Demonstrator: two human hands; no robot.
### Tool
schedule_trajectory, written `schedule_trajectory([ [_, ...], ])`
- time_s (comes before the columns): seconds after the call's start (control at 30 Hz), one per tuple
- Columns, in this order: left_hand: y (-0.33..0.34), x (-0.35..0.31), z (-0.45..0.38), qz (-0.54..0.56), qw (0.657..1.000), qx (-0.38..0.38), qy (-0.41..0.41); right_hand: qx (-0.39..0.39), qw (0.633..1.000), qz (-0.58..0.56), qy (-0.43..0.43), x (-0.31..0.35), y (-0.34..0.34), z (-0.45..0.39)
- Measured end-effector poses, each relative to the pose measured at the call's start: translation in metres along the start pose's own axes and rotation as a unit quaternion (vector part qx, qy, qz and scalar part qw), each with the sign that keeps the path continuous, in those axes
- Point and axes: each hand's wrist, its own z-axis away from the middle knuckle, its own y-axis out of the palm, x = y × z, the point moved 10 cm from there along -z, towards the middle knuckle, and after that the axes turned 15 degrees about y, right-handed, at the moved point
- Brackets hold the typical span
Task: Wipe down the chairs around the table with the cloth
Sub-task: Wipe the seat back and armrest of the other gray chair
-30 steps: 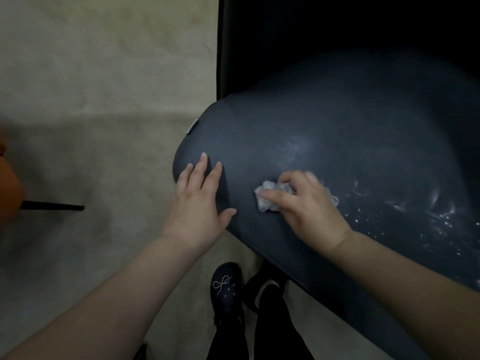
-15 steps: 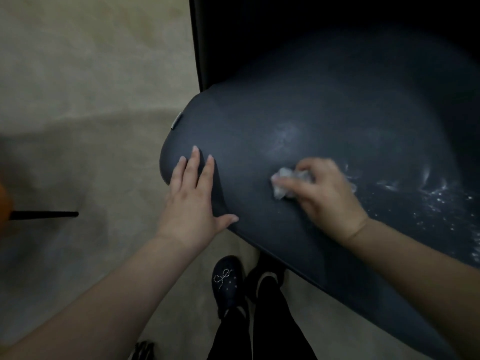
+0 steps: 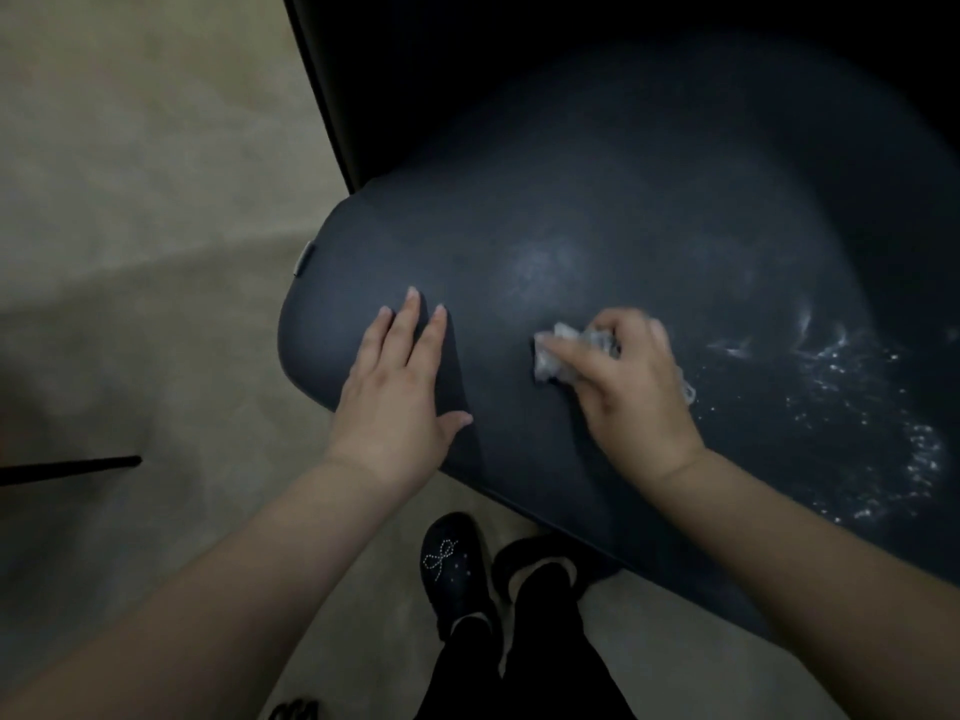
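Just one chair (image 3: 649, 241), one cloth (image 3: 558, 350).

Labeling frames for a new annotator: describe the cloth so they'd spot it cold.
Find the dark chair seat filling the right of the view. Two hands rest on it; look under the right hand. The cloth is the small crumpled whitish wad in its fingers, the only pale solid lump there, unlike the scattered white specks further right.

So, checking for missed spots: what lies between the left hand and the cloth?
Head view: only bare dark chair seat between the left hand and the cloth.
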Motion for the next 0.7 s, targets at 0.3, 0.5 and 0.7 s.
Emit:
schedule_trajectory([
  [0.3,-0.003,-0.01,-0.003,-0.011,1.0,-0.015,0.004,0.025,0.996,0.034,-0.073,-0.018,-0.008,0.035],
  [0.5,-0.001,-0.035,-0.021,-0.013,0.999,-0.023,0.024,-0.086,0.99,0.001,0.111,-0.044,-0.024,-0.019],
  [0.7,0.001,-0.053,-0.037,-0.025,0.998,-0.027,0.047,0.0,0.999,0.035,-0.018,-0.047,-0.024,0.034],
])
